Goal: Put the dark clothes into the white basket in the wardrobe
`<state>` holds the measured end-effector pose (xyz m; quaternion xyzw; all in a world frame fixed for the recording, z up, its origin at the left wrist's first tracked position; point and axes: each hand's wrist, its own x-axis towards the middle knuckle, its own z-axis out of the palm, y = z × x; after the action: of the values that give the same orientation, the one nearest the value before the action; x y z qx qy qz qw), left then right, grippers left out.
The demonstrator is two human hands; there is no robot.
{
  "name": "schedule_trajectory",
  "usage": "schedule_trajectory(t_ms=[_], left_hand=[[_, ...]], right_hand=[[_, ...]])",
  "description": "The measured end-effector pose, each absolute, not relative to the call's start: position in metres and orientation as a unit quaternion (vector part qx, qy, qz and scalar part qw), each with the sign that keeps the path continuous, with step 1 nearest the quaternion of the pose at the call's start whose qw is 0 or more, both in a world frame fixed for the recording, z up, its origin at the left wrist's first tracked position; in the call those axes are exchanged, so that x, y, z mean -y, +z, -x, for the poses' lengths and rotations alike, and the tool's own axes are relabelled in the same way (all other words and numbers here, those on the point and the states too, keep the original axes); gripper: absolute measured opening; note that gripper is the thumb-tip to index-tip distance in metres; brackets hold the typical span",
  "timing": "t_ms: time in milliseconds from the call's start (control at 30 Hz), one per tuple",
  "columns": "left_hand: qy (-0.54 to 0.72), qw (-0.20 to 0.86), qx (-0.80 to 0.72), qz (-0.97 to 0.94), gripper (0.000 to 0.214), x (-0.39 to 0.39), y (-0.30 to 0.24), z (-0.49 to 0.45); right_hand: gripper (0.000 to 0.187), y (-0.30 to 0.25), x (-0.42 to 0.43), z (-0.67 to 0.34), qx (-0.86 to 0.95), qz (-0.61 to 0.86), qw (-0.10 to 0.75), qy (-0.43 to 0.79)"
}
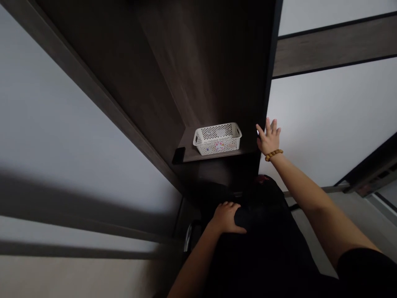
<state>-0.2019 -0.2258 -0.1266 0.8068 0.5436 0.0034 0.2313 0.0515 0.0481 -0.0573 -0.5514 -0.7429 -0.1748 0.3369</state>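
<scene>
Right of centre, the right hand, a bracelet at its wrist, is at the left edge of the white door, fingers spread apart. Lower centre, the left hand lies on dark trousers, thumb apart from its fingers. Mid-frame, a white basket stands on a shelf

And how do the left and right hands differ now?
The right hand is at the dark edge of the white panel; the left hand is over the dark-clothed leg. The right hand's fingers spread; the left hand's sit closer together. The right wrist has a brown bracelet; the left looks bare. Both show their backs.
</scene>
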Motion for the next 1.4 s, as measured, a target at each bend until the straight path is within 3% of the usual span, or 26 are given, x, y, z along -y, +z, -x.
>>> schedule_trajectory(t_ms=[367, 600, 867, 1067, 1167, 1200, 1300, 1400], left_hand=[[-0.056, 0.202, -0.541, -0.815, 0.111, 0.235, -0.143, 0.201], [-0.057, 0.176, -0.550, -0.814, 0.093, 0.237, -0.144, 0.196], [-0.051, 0.185, -0.540, -0.819, 0.092, 0.232, -0.148, 0.198], [-0.034, 0.194, -0.535, -0.821, 0.090, 0.225, -0.152, 0.204], [-0.022, 0.186, -0.539, -0.821, 0.091, 0.211, -0.141, 0.213], [-0.016, 0.175, -0.543, -0.821, 0.091, 0.203, -0.135, 0.217], [0.013, 0.109, -0.562, -0.820, 0.088, 0.166, -0.104, 0.236], [0.070, 0.002, -0.571, -0.818, 0.086, 0.106, -0.065, 0.262]], right_hand=[[0.067, -0.065, -0.053, -0.109, 0.704, 0.579, 0.358, -0.203], [0.064, -0.065, -0.060, -0.144, 0.687, 0.596, 0.362, -0.204], [0.063, -0.065, -0.065, -0.175, 0.669, 0.622, 0.346, -0.214], [0.079, -0.064, -0.054, -0.175, 0.658, 0.622, 0.369, -0.209], [0.083, -0.062, -0.023, -0.145, 0.712, 0.574, 0.386, -0.119], [0.080, -0.061, -0.010, -0.132, 0.771, 0.525, 0.356, -0.046], [0.084, -0.055, 0.022, -0.090, 0.913, 0.341, 0.156, 0.159], [0.090, -0.036, 0.022, -0.051, 0.930, 0.350, 0.037, 0.105]])
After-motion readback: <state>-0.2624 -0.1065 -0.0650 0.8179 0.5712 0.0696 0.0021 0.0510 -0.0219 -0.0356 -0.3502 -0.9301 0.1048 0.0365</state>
